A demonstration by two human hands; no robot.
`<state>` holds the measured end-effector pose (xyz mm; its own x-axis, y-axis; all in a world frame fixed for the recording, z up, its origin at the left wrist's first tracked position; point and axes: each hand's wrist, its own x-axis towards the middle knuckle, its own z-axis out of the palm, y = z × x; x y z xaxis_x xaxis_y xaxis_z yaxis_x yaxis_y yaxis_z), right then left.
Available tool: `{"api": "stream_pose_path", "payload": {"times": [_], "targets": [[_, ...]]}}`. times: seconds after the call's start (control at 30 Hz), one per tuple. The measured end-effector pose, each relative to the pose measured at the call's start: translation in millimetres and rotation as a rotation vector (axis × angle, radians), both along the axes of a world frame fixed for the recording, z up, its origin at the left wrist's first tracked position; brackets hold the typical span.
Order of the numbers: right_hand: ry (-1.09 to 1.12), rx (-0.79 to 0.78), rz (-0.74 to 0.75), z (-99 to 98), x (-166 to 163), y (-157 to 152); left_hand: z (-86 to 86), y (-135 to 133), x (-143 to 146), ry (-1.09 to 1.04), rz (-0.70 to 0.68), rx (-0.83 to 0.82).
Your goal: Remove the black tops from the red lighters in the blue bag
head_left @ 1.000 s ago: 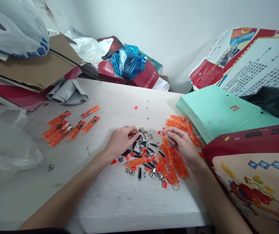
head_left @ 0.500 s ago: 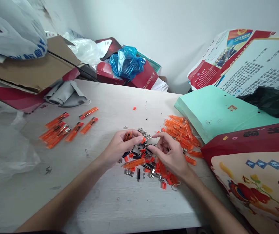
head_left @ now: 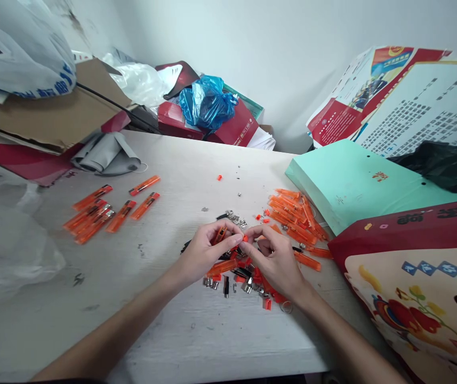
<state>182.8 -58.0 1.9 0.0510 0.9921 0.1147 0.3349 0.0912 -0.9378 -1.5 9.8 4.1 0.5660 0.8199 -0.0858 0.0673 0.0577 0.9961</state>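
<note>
An orange lighter (head_left: pixel 220 233) lies in my left hand (head_left: pixel 210 246), its body partly hidden behind the curled fingers. My right hand (head_left: pixel 274 255) meets the left at the fingertips and pinches a small orange-red lighter part (head_left: pixel 245 238) at the lighter's end. Whether that part is joined to the lighter I cannot tell. Beneath both hands spreads a heap of loose lighter parts: silvery metal caps (head_left: pixel 248 287), black igniter pieces (head_left: pixel 226 287), red plastic bits (head_left: pixel 267 303) and orange lighter bodies (head_left: pixel 222 267).
More orange lighter bodies (head_left: pixel 292 213) are piled right of my hands. Several capped lighters (head_left: pixel 92 218) lie at the left. A mint-green box (head_left: pixel 352 181) and a dark red bag (head_left: pixel 404 256) bound the right; cardboard (head_left: pixel 52 117) and a clear plastic bag (head_left: pixel 12 245) the left.
My right hand has moved left, closing its fingertips against my left hand at the small orange-red part. My left hand has shifted slightly right and down with the lighter.
</note>
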Motion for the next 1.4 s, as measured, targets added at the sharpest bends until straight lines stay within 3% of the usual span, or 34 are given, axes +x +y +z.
{"api": "stream_pose_path", "payload": {"times": [0.3,0.87,1.07,1.4], "targets": [[0.055,0.002,-0.082,-3.3,3.3,-0.9,-1.7,-8.4,-1.0,0.082,-0.030,0.126],[-0.052,0.305,-0.032,-1.8,0.3,-2.5,-14.5,-14.5,-0.3,0.117,-0.116,0.572],[-0.064,0.412,0.020,1.0,2.6,-1.9,-15.7,-13.9,-0.3,0.124,-0.110,0.637],[-0.109,0.457,0.009,-0.1,1.7,-3.0,-16.8,-12.9,0.0,0.097,-0.100,0.676]]}}
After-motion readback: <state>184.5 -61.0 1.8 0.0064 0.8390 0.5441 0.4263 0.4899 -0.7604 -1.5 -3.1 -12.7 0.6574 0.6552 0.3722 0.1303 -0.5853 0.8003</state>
